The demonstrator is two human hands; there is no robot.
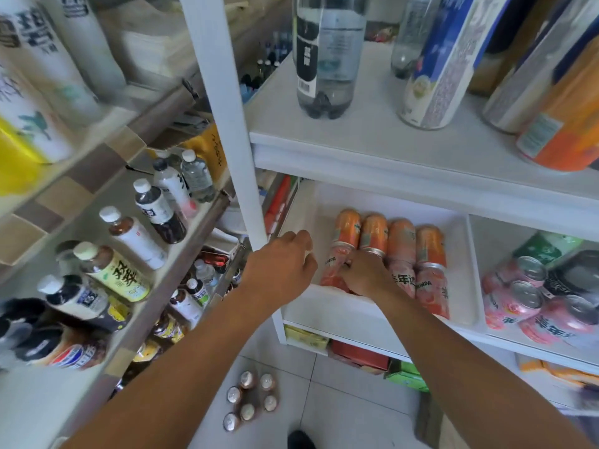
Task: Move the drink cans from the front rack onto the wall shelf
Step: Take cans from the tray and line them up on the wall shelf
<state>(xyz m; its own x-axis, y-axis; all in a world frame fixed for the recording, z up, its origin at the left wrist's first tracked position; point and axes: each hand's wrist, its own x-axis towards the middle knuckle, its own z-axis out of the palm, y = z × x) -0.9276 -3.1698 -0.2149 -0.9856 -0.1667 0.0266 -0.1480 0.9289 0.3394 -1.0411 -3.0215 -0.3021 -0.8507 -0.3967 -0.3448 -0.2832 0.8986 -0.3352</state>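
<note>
We are reaching into the white tray [466,273] on the front rack, where the drink cans are lying on their sides in two rows, long axes running away from us toward the back of the shelf: four orange cans [389,234] behind, pink cans [431,293] in front. Our right hand [369,273] is the nearer one; it is resting on the left front pink can [335,264], fingers curling over it, though we cannot tell whether the grip is fully closed. Our left hand [282,264] is hovering just beside the tray's left edge, near the white upright post [223,108], fingers loosely bent and holding nothing.

The wall shelf [136,260] is lying off to our left, so we judge the lifted can will need to travel leftward past the post. That shelf is carrying upright bottles [129,234] with gaps among them. A second tray [479,254] to the right is holding more pink cans [515,306], some upright. On the floor [324,384] below, a cluster of small cans [249,400] is standing upright. Above the tray, tall bottles [327,53] are standing on the upper shelf [372,134].
</note>
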